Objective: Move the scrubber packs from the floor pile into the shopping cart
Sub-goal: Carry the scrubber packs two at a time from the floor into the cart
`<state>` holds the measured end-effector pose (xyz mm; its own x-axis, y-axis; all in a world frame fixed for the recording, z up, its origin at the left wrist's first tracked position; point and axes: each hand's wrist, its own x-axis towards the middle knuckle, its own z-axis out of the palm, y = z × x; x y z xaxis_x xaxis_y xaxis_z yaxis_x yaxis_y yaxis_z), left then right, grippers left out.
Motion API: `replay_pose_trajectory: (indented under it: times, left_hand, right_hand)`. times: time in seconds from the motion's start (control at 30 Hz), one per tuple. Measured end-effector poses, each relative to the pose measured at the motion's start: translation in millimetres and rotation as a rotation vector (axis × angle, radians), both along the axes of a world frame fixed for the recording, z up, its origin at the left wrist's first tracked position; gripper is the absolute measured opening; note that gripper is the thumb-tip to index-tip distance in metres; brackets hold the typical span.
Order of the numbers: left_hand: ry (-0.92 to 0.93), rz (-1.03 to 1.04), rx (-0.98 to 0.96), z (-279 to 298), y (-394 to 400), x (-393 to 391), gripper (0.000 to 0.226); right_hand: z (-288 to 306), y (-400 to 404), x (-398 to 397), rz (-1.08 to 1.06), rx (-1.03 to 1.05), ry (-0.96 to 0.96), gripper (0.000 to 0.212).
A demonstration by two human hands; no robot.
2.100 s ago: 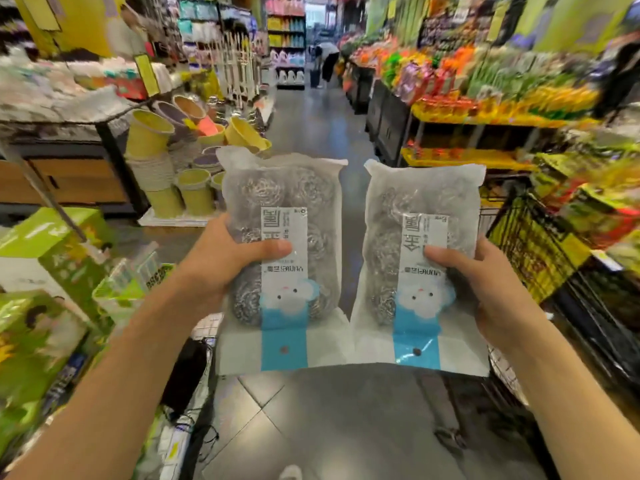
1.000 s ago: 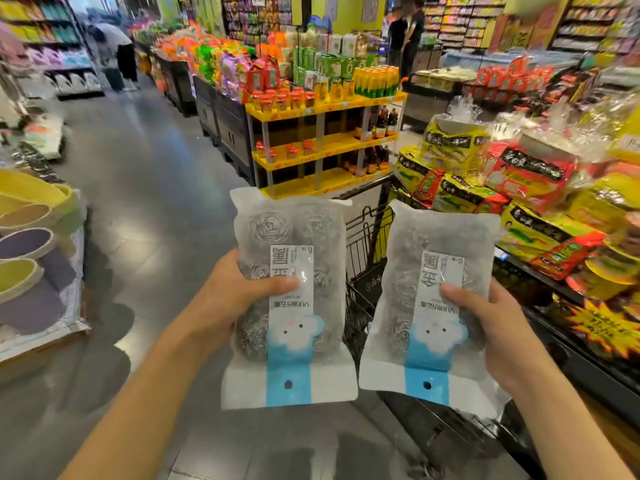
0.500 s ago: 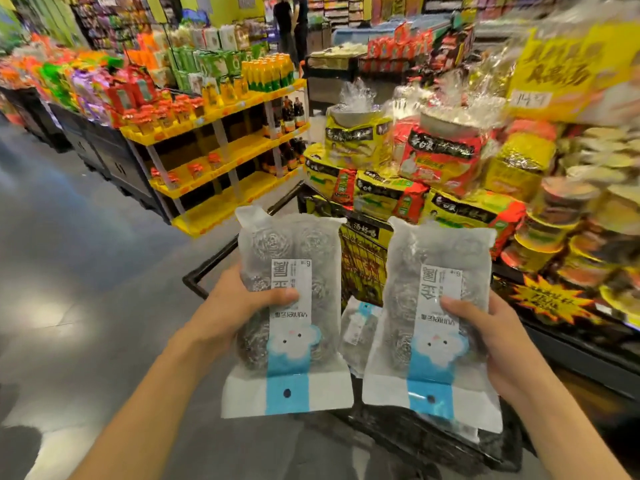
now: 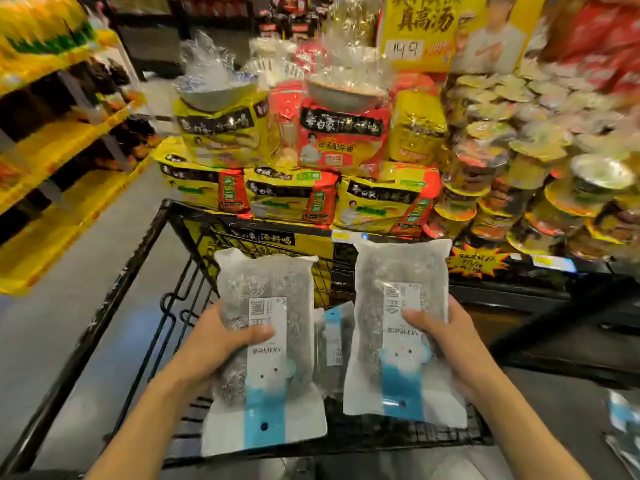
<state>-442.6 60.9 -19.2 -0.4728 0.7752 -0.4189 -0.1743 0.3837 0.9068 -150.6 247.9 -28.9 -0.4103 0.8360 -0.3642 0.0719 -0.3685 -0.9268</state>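
Observation:
I hold two clear packs of steel scrubbers, each with a white and blue label. My left hand [image 4: 214, 344] grips the left scrubber pack [image 4: 266, 348], thumb across its label. My right hand [image 4: 450, 344] grips the right scrubber pack [image 4: 401, 327] the same way. Both packs hang over the black wire shopping cart [image 4: 138, 271], whose basket lies directly below them. Another scrubber pack [image 4: 334, 341] lies inside the cart, seen between the two held ones.
A display of yellow and red noodle packs [image 4: 294, 195] and stacked cup noodles [image 4: 540, 174] stands just beyond the cart. Yellow shelving [image 4: 59, 188] runs along the left. Grey floor [image 4: 45, 327] lies left of the cart. More packs show at the lower right edge [image 4: 623, 427].
My view swung right from the aisle to the cart. Both hands carried the packs along and now hold them lower, over the cart basket.

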Motion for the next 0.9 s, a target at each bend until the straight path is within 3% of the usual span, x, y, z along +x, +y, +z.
replay_pose_trajectory:
  times: [0.07,0.17,0.33,0.47,0.53,0.6,0.77,0.9]
  left_hand:
    - [-0.034,-0.024,-0.046,-26,13,-18,0.076]
    - [-0.044,-0.011,-0.09,-65,32,-35,0.072]
    - [-0.091,-0.024,-0.181,-139,56,-48,0.11]
    - [-0.11,-0.041,-0.246,-202,67,-52,0.1]
    - [-0.103,-0.033,-0.269,-234,69,-53,0.108]
    - [-0.084,-0.023,-0.294,-263,70,-52,0.1]
    - [-0.134,-0.057,-0.344,-311,67,-41,0.052]
    - [-0.17,-0.024,-0.363,-338,64,-34,0.046]
  right_hand:
    - [-21,4,-11,-0.004,-0.011,-0.043,0.048]
    - [-58,12,-25,-0.01,-0.034,-0.113,0.049]
    - [-131,25,-46,0.035,-0.114,-0.16,0.047]
    - [-197,33,-57,0.004,-0.125,-0.229,0.051]
    - [-227,33,-59,-0.016,-0.159,-0.222,0.052]
    - [-254,30,-58,0.001,-0.193,-0.205,0.052]
    - [-312,20,-54,0.081,-0.242,-0.239,0.054]
    - [-339,15,-55,0.117,-0.24,-0.341,0.058]
